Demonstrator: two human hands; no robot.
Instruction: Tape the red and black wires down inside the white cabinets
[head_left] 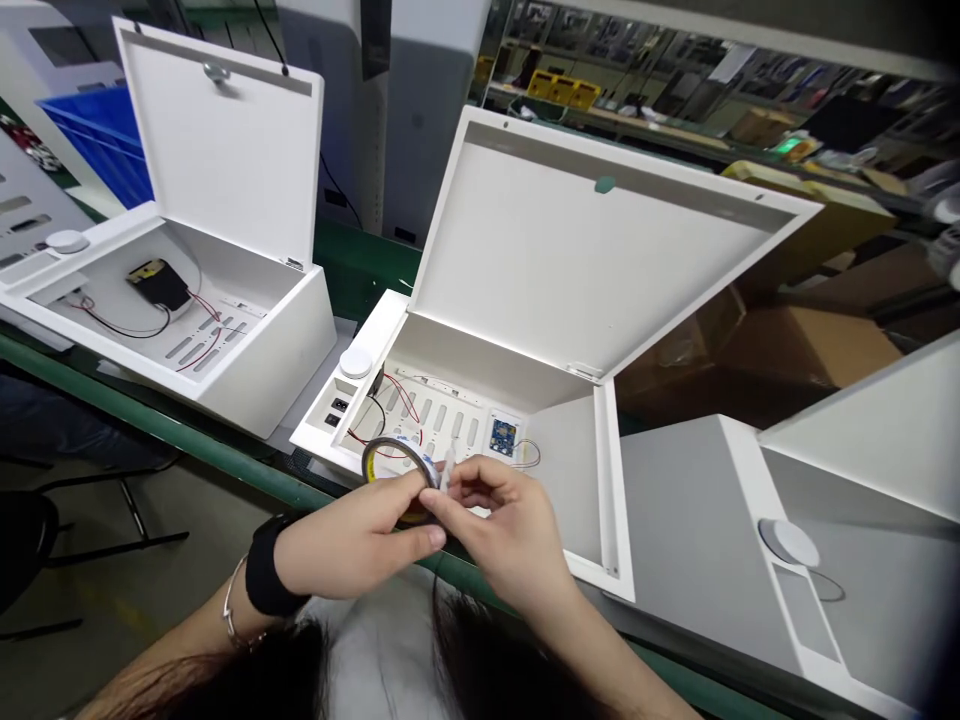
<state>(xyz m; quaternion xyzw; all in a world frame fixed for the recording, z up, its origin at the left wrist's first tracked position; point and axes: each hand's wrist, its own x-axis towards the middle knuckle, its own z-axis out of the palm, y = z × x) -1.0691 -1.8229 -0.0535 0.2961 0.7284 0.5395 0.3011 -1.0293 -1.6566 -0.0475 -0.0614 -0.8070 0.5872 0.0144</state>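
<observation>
My left hand (367, 535) is closed around a roll of tape (369, 462), its dark ring standing up above the fingers. Close beside it, my right hand (510, 525) has thumb and fingers pinched together at the roll's edge, by a small whitish strip (448, 468) whose kind is unclear. Both hands are over the front edge of an open white metal box (611, 480). Inside the box are a small blue circuit board (503, 437) and red and black wires (403, 393). Its lid (555, 250) stands raised at the back.
To the left stands another open white box (262, 350) holding a black and yellow device (159, 284) with wires. A third box (690, 530) is at the right. Behind are a blue crate (97, 130) and cardboard boxes (817, 350). The green bench edge (187, 427) runs along the front.
</observation>
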